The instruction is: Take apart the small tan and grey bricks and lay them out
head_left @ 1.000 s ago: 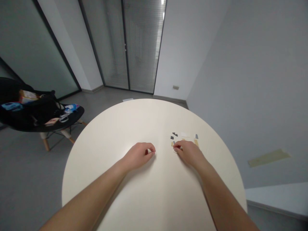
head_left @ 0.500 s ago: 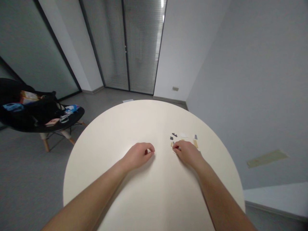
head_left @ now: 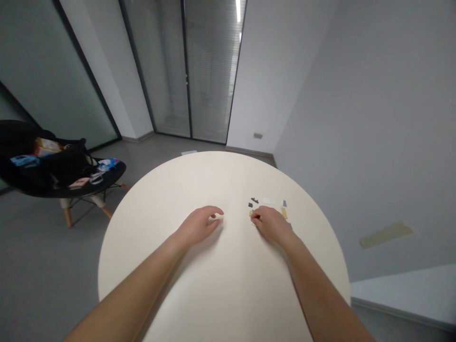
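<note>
My left hand [head_left: 200, 225] rests over the white round table [head_left: 221, 299], its thumb and forefinger apart and nothing visible between them. Further right, my right hand [head_left: 272, 222] is low among a group of small flat pieces, thumb and fingers pinched together; whatever they grip is too small to make out. Two dark pieces, one long [head_left: 254, 200] and one short [head_left: 250, 204], lie just beyond its fingertips. A white piece [head_left: 268, 201], a grey piece [head_left: 284, 203] and a tan piece [head_left: 284, 212] lie behind the hand. Other pieces are partly covered by it.
On the left stands a black chair [head_left: 46, 192] with a black bag [head_left: 67, 161] and several small items on it. A grey wall [head_left: 374, 142] rises beyond the table's right edge. Glass doors [head_left: 188, 71] close off the far side.
My left thumb and forefinger have parted from near touching. My right hand stays pinched at the pieces. The view has shifted slightly.
</note>
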The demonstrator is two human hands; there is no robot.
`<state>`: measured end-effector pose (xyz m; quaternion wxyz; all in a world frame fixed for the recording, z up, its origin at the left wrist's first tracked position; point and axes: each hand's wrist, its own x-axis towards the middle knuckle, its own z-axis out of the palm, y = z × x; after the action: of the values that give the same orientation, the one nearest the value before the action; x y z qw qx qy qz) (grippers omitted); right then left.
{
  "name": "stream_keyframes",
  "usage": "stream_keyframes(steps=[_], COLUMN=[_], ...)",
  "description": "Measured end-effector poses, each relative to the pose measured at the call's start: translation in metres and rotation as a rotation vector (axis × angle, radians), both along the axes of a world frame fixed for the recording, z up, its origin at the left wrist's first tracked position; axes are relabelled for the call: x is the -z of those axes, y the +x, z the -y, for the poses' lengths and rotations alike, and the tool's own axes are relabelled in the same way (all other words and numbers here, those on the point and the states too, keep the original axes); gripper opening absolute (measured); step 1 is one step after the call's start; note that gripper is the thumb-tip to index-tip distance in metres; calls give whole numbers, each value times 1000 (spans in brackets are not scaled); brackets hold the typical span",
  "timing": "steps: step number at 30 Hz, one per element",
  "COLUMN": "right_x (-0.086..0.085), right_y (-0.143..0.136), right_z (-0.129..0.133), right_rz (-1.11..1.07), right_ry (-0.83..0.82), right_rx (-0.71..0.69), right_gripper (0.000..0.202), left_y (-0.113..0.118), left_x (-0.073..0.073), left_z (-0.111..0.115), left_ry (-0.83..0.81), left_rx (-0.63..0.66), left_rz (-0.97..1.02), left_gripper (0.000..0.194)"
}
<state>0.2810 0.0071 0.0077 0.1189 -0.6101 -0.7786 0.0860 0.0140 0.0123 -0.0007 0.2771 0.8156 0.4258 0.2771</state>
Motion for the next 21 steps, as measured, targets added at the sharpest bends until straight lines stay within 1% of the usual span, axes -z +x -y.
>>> stream_keyframes(steps=[3, 5, 7, 9, 11, 12, 14, 17, 21], right_x=[-8, -16, -27, -34, -36, -34, -25, -4, 18], right_y=[6, 10, 11, 9, 4, 2, 0, 1, 7], right_z=[1, 3, 8, 18, 33, 43, 66, 104, 146], right_rz=[-92, -147, -193, -214, -180, -139, -43, 76, 161], right_ry=[88, 170, 267, 370, 429, 427, 386, 330, 241], right_rx=[19, 24, -8, -51, -70, -76, -109, -169, -171], right_gripper=[16, 17, 21, 32, 46, 51, 56, 61, 68], left_y=[-5, -9, -15, -23, -34, -40, -54, -74, -89], left_x=[-7, -14, -19, -21, -18, -15, -7, 4, 9], left_z=[2, 4, 7, 14, 23, 28, 42, 64, 91], left_ry=[62, 104, 126, 130, 139, 155, 184, 216, 245], left_rx=[23, 60, 93, 101, 76, 42, -9, -2, 26], left_rz=[-56, -97, -150, -215, -279, -299, -348, -455, -555], left_gripper=[30, 35, 42, 49, 55, 58, 63, 66, 67])
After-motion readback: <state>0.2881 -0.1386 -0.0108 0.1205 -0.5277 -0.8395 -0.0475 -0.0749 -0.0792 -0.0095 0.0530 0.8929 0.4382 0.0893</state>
